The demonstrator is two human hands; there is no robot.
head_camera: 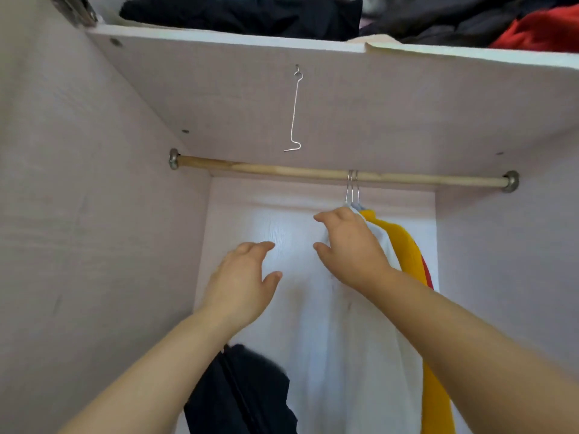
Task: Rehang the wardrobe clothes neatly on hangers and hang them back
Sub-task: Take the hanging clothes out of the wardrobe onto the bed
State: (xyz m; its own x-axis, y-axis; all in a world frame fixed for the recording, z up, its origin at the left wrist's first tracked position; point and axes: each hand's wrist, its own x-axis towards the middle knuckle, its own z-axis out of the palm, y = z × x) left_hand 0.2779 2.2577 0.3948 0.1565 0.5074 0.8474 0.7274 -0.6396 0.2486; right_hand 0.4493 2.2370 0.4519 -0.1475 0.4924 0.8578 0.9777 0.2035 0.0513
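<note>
Below the wooden rod (pixel 313 173), my right hand (pixel 347 245) rests loose-fingered on the hanging white shirt (pixel 344 355); lower beneath that rod, my left hand (pixel 241 280) hovers released, holding nothing.

You have nothing to read here: no lettering, label, brand mark, number or sign shows on the white garment (pixel 344 355), the yellow garment (pixel 404 245), the dark clothes (pixel 250 14) piled on the top shelf or the pale wardrobe panels (pixel 344 104)
</note>
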